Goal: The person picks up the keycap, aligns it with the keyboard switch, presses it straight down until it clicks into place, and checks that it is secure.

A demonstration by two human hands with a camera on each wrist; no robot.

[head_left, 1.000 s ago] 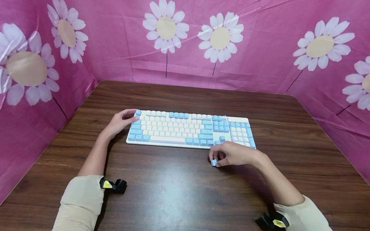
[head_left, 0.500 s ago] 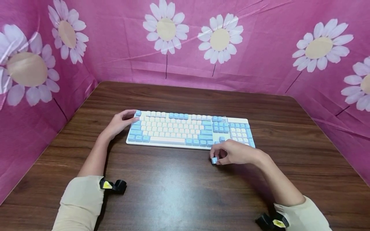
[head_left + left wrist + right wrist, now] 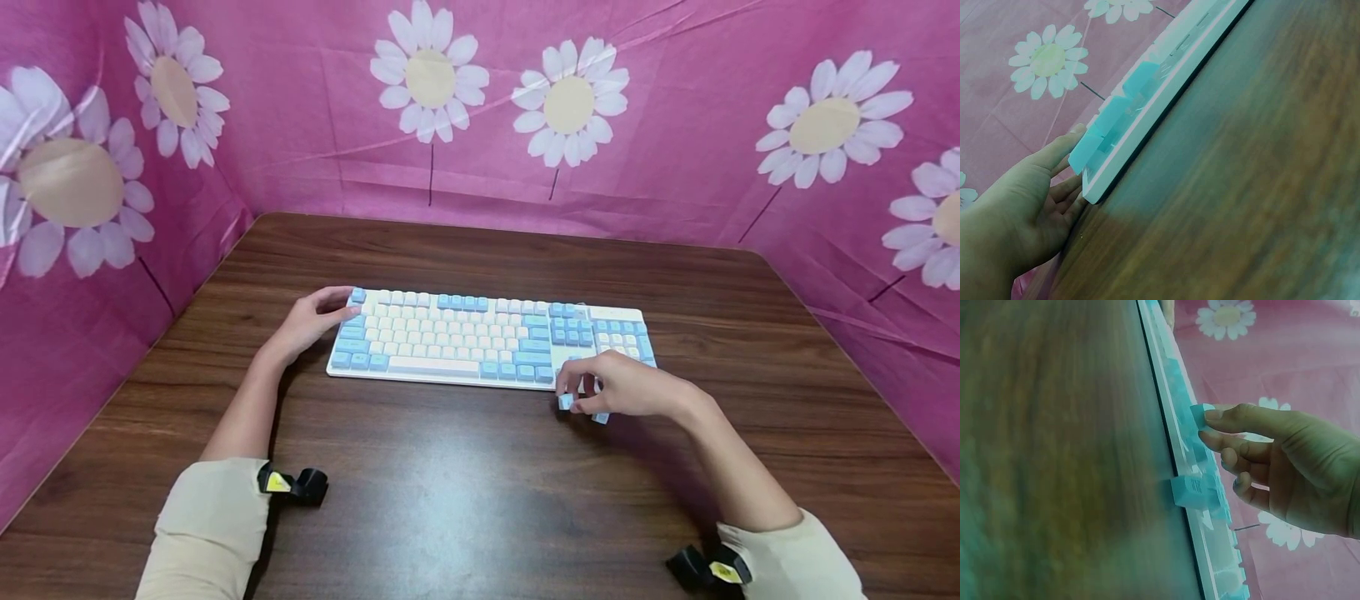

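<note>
A white and light-blue keyboard [image 3: 442, 333] lies on the wooden table. At its left end, my left hand [image 3: 307, 321] holds the edge, with the thumb [image 3: 1063, 147] over the corner keys and the fingers around the side. My right hand [image 3: 622, 385] is at the front edge near the right end. Between thumb and index finger it pinches a small blue keycap [image 3: 1199, 417], just off the keyboard's front edge in the head view. A second blue keycap [image 3: 1189, 491] sits below the hand, in front of the keyboard; in the head view the hand partly covers it. Part of the number pad is hidden.
Brown wooden tabletop [image 3: 420, 475] stretches in front of and behind the keyboard. A pink cloth [image 3: 300, 108] printed with daisies stands around the back and sides of the table. Each sleeve carries a black wrist strap [image 3: 296, 485].
My right hand has moved right and a little farther back, carrying the pinched keycap closer to the keyboard. The second keycap now shows beneath it. My left hand stays put.
</note>
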